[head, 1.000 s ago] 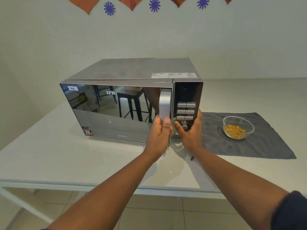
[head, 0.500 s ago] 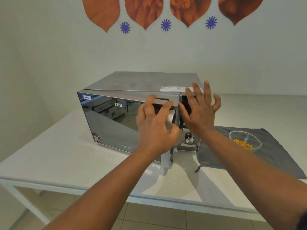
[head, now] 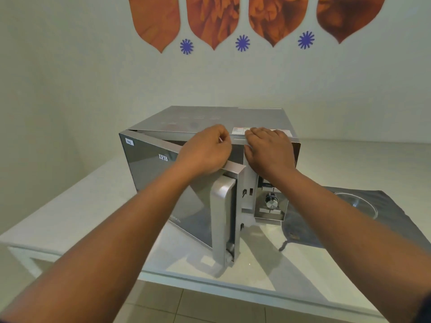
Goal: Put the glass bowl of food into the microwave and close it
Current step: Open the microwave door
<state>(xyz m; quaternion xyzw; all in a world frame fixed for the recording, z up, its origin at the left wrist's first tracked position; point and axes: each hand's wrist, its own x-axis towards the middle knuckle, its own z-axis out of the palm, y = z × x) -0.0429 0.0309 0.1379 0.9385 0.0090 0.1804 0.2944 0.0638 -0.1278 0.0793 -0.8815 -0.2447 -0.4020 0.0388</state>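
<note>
We see the microwave (head: pixel 210 127) standing on the table (head: pixel 70 220) before the wall (head: pixel 70 78), its door (head: pixel 163 183) hinged at the left and swung partly outward toward us, with the handle (head: pixel 224 215) on the door's free edge and the control panel (head: pixel 270 201) just right of the opening. The left hand (head: pixel 205 152) lies over the door's top edge and the right hand (head: pixel 270 150) over the top front corner above the panel, the two close together. To the right of the microwave we find the cloth (head: pixel 384 206) spread on the table, and on it the glass bowl (head: pixel 359 203), partly hidden behind the right forearm.
</note>
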